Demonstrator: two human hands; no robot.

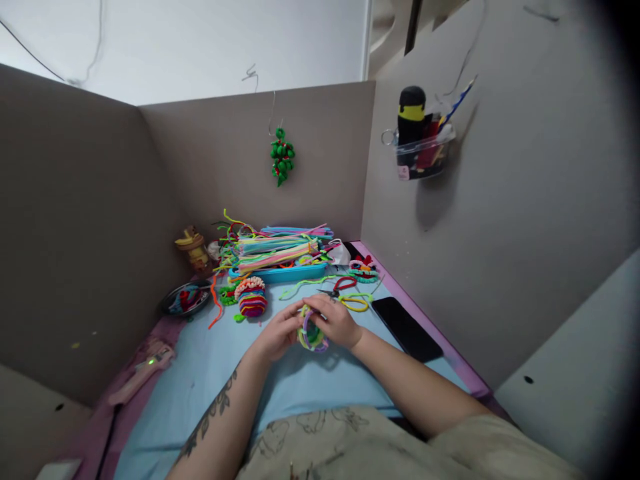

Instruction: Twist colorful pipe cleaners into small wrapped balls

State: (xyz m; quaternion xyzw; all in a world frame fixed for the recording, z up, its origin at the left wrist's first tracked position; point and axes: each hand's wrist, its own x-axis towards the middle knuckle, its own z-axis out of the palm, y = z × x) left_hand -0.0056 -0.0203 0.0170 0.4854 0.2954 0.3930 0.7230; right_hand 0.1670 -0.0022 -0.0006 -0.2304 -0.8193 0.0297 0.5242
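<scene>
My left hand [281, 328] and my right hand [336, 321] meet over the blue cloth, fingers closed from both sides around a small rounded pipe-cleaner piece [313, 339]. It shows lilac, yellow and green loops, and its upper part is hidden by my fingers. Just beyond my right hand lie scissors [353, 303] with coloured handle loops. A striped fuzzy bundle [251, 298] in red, purple and peach stands past my left hand.
A blue tray [285, 274] heaped with pipe cleaners [277, 250] stands at the back. A phone [406, 328] lies right; a dark bowl [186, 300] and a pink glue gun [145, 372] are left. Grey partitions surround the table, and a clear bin [425, 157] hangs on the right one.
</scene>
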